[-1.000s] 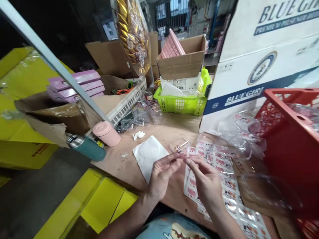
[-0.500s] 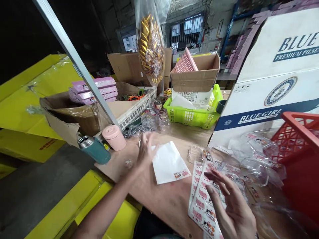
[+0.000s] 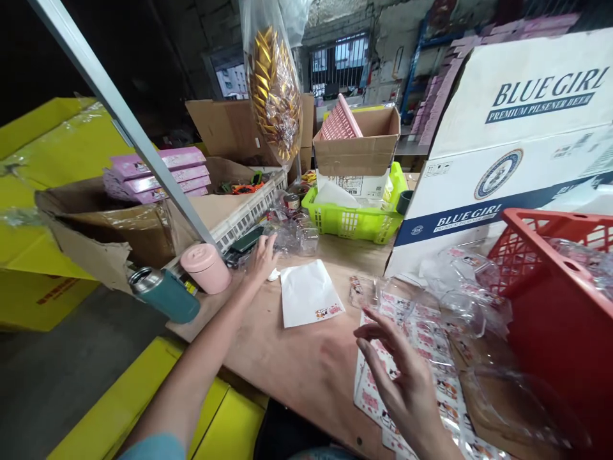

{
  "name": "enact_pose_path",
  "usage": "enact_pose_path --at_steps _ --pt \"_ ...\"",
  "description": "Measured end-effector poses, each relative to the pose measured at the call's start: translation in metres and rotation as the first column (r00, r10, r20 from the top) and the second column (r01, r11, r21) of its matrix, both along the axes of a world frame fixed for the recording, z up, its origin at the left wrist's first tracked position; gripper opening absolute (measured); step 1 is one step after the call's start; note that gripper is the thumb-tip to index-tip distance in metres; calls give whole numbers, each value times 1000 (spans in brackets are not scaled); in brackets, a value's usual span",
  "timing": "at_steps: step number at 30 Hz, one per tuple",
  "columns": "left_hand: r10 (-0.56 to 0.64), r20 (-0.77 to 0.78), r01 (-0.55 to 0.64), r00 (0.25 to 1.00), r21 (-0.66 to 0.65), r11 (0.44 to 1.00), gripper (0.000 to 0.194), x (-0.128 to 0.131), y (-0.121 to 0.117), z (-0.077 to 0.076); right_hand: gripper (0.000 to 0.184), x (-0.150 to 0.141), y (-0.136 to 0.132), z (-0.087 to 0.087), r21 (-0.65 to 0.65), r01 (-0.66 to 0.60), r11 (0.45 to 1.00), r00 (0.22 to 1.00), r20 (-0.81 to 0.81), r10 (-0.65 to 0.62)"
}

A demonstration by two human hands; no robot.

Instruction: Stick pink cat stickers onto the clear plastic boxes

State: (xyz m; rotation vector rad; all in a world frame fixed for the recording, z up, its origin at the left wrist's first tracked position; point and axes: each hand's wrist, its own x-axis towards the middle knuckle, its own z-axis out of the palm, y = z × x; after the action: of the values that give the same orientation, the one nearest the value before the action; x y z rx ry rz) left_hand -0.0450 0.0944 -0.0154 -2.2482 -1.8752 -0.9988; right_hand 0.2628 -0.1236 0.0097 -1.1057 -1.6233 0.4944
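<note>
My left hand (image 3: 262, 257) reaches to the far side of the wooden table (image 3: 287, 370). Its fingers are bent but apart, beside a pile of clear plastic containers (image 3: 290, 236), and nothing shows in them. Just right of that wrist lies a white sheet (image 3: 306, 291) with small cartoon stickers at its near corner. Over the printed sticker sheets (image 3: 376, 399) hovers my right hand (image 3: 400, 370), thumb and fingers apart and holding nothing. Beyond it, a small clear plastic box (image 3: 366, 291) with a cartoon sticker rests on the table.
On the left stand a pink canister (image 3: 205, 268) and a tilted teal flask (image 3: 165, 294). A lime basket (image 3: 354, 217) is at the back. A red basket (image 3: 560, 319) and a white beer carton (image 3: 479, 160) border the right, near more clear plastic containers (image 3: 469, 294).
My left hand has moved away from the white sheet, farther back and left toward the plastic pile. The view has shifted right, and my right hand still hovers over the sticker sheets.
</note>
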Motion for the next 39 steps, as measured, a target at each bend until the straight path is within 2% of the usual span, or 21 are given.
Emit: enact_pose_path --at_steps 5,8,10,12,14,16,17,19,20,24,26,27,29,30,31,32,33,34,35,37,39 --pt "-40 203 30 978 52 998 30 -2 -3 13 49 -2 1 -3 -29 -58 998 998 -20 57" --pt "-108 368 84 923 80 993 32 16 -26 9 49 0 15 -7 -102 -69 992 984 -170 51" --pt "-150 468 137 871 61 989 37 40 -49 2 68 -3 31 -6 -135 -103 985 969 -239 68" --pt "-201 620 255 758 2 967 37 67 -74 -3 103 -9 48 -6 -178 -167 970 957 -267 116" --pt "-221 788 412 574 -45 910 33 90 -97 -5 127 -15 60 -7 -212 -284 935 930 -300 214" --pt "-196 888 537 416 -65 841 29 103 -111 -6 129 -19 64 -9 -207 -399 893 885 -342 316" --pt "-190 901 565 390 -72 822 28 105 -113 -6 127 -19 62 -10 -188 -427 884 868 -358 343" --pt "-191 890 554 414 -80 829 26 99 -107 -6 125 -16 56 -10 -139 -420 897 861 -374 345" --pt "-203 864 532 461 -86 842 26 93 -100 -6 125 -13 52 -10 -112 -399 910 865 -374 333" --pt "-269 580 402 769 -112 909 27 66 -71 8 134 10 42 -3 -74 -336 939 915 -264 306" --pt "-277 500 343 821 -44 938 30 65 -72 24 137 21 43 1 -88 -326 941 941 -126 314" --pt "-275 524 335 806 -20 942 30 69 -78 32 138 26 44 3 -94 -328 940 945 -52 324" --pt "-277 663 463 696 -120 878 31 86 -98 44 138 33 48 5 -99 -352 931 930 79 360" --pt "-243 760 591 603 -221 776 37 96 -109 48 137 36 51 6 -107 -381 918 910 133 393" --pt "-163 853 721 497 -301 624 43 108 -121 49 135 37 53 7 -122 -418 900 883 178 434" --pt "-49 918 822 392 -327 466 45 119 -130 49 133 39 54 9 -135 -454 881 854 216 473" --pt "75 953 884 295 -301 358 43 128 -138 46 130 40 54 11 -137 -479 867 831 247 498" --pt "185 963 911 197 -249 328 38 136 -145 42 128 42 53 13 -127 -483 866 825 266 499" --pt "266 958 913 102 -196 357 32 142 -149 38 125 44 50 15 -107 -460 881 842 263 472" --pt "337 940 874 -54 -118 471 22 147 -157 30 112 48 38 20 -95 -352 931 921 143 362" --pt "341 931 832 -128 -87 548 19 147 -164 25 87 52 19 23 -208 -337 918 940 -132 315"
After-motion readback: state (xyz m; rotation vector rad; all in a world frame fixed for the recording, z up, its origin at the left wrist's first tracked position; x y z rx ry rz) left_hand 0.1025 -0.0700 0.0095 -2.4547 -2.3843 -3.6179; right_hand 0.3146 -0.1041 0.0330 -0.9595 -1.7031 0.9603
